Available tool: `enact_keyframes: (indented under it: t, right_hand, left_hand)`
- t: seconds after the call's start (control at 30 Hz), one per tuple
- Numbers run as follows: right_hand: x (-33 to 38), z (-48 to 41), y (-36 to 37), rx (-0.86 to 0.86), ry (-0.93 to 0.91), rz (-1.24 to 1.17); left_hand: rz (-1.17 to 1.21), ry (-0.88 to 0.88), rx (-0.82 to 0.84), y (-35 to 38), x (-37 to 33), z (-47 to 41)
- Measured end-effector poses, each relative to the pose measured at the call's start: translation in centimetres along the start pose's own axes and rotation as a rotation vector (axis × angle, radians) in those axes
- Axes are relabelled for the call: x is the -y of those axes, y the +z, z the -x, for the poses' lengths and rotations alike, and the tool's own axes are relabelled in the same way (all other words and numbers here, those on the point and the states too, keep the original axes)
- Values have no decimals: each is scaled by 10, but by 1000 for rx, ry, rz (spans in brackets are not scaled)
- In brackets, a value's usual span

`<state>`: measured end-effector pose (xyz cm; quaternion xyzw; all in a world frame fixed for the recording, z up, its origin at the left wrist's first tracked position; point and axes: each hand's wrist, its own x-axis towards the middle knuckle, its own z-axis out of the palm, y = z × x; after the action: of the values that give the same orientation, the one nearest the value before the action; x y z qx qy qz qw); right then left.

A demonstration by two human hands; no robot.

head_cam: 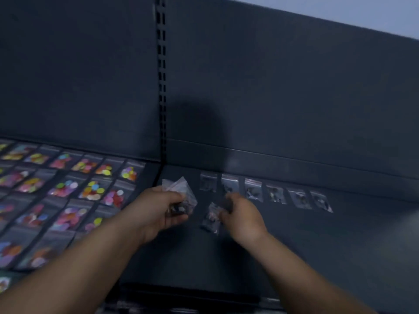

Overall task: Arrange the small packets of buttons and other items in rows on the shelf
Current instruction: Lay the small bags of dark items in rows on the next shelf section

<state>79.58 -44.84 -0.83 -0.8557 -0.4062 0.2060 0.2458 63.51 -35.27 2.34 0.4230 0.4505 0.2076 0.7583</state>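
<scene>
The right-hand part of the dark shelf is mostly bare. A row of six packets with dark contents lies along its back edge, just below the back panel, and open surface runs from that row to the front lip and out to the right.

The left hand is curled round a bundle of packets, clear plastic fanning out above the fingers, held over the near-left corner of this section. The right hand pinches a single packet at its fingertips, between the bundle and the row. The blur hides whether it touches the shelf. The right hand's fingertips overlap the second packet of the row; the other packets lie uncovered.

To the left, past a slotted post that splits the back wall, the neighbouring section is filled with packets of coloured buttons in tight rows that reach almost to the joint between the two sections. The left forearm crosses over the nearest of these rows.
</scene>
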Motion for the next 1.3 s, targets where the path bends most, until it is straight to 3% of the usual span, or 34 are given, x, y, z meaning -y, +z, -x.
enact_keyframes:
  t: [0.1,0.17,0.27,0.37,0.77,1.13,1.23,1.3]
  right_hand:
    - [-12,5,-3,-79,-370,229]
    - [-20,10,1,13,-540,323]
    - [-28,14,7,150,-619,392]
    - [-28,7,8,161,-672,411]
    - [-23,-18,1,264,-744,492]
    - [-17,-24,3,231,-743,452]
    - [-18,-23,4,155,-717,311]
    - [-14,-21,4,33,-577,32]
  left_hand:
    - [29,31,-35,7,5,0]
    - [35,44,-50,12,8,0]
    - [32,50,-80,19,9,0]
    - [33,59,-89,23,6,1]
    - [5,73,-64,23,-1,-2]
    - [-11,69,-52,20,-2,-6]
    - [-11,68,-43,22,-2,-8]
    - [-18,71,-47,24,-2,-10]
